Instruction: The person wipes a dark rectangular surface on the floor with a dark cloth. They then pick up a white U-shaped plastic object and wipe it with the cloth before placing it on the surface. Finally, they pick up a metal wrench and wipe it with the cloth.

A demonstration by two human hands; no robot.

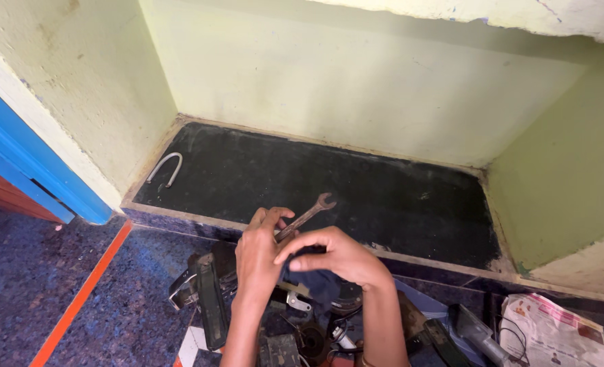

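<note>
Low in the middle of the frame, the left hand (258,255) has its grip closed on a rusty open-ended wrench (307,215), whose jaw end points up and right over the dark stone ledge (383,197). Just beside it, the right hand (339,257) curls its fingers inward, touching the left; what its grip holds cannot be told. Below both lies a heap of dark metal parts (210,299). A white U-shaped bolt (165,168) rests at the ledge's left end, and a newspaper (554,333) lies at lower right.
</note>
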